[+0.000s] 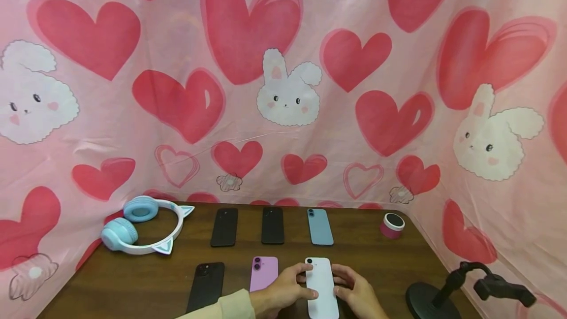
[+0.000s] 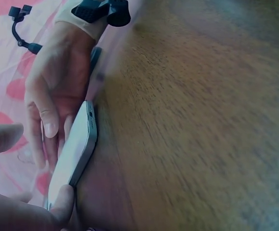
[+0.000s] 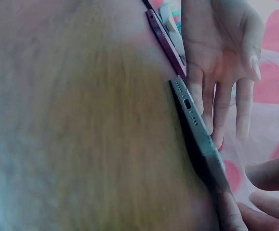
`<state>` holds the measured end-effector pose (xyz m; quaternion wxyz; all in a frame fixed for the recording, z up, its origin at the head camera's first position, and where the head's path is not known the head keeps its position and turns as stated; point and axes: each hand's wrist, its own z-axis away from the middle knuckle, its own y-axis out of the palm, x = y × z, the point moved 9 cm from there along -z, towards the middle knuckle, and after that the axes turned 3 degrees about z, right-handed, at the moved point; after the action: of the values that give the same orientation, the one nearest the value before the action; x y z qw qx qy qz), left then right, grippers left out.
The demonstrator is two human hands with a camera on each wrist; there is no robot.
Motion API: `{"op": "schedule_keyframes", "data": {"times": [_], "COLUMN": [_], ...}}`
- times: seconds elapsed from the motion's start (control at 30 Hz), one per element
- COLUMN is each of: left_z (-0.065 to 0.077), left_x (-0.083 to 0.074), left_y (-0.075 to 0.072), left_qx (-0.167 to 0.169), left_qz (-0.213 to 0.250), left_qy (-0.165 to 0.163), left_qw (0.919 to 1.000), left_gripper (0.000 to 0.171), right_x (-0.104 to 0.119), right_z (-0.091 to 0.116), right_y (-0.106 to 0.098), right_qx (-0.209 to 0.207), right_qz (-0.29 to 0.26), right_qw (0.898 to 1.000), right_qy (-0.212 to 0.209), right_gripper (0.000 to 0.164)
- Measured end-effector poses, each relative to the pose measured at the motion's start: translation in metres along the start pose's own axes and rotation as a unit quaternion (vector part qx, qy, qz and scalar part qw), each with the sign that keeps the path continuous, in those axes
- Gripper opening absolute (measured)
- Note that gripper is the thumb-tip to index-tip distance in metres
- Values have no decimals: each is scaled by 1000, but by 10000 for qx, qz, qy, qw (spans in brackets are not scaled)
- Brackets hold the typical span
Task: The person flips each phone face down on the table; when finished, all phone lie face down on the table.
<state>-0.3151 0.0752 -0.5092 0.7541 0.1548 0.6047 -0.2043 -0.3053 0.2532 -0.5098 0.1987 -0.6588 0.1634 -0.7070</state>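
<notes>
A white phone (image 1: 321,287) lies back up at the front of the table in the head view, between both hands. My left hand (image 1: 283,289) is at its left side, a fingertip at the upper left edge and the thumb over the back. At the right edge is my right hand (image 1: 358,293), its fingers loosely extended. Each wrist view shows a fingertip touching the side of the white phone (image 2: 72,159), whose port end (image 3: 190,106) faces the camera. Whether the phone is slightly raised, I cannot tell. Left of it lies a purple phone (image 1: 264,272), partly hidden by the left hand.
A black phone (image 1: 206,287) lies front left. Behind are two more black phones (image 1: 224,227) (image 1: 272,225) and a blue phone (image 1: 320,227). Cat-ear headphones (image 1: 141,249) sit back left, a pink-and-white round object (image 1: 392,225) back right. A black stand (image 1: 436,304) is front right.
</notes>
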Motion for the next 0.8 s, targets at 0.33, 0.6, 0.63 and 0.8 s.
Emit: {"op": "schedule_keyframes", "data": {"times": [0.33, 0.6, 0.63, 0.8], "left_z": [0, 1, 1, 2], "left_x": [-4, -8, -8, -5], "left_y": [-2, -6, -6, -5], "left_qx": [-132, -258, -277, -359], "left_qz": [13, -75, -59, -68], "left_qy": [230, 276, 266, 234], "left_qw": [9996, 9993, 9992, 9991], "left_gripper": [64, 67, 67, 66], "right_x": [9, 15, 15, 12], "right_z": [2, 2, 2, 4], "right_y": [1, 5, 5, 5], "right_qx": [-140, -111, -113, -116], "right_qz": [706, 644, 624, 608], "right_qw": [9974, 9978, 9979, 9981], "right_qy": [-82, -138, -118, 23], "right_gripper": [52, 48, 48, 46]}}
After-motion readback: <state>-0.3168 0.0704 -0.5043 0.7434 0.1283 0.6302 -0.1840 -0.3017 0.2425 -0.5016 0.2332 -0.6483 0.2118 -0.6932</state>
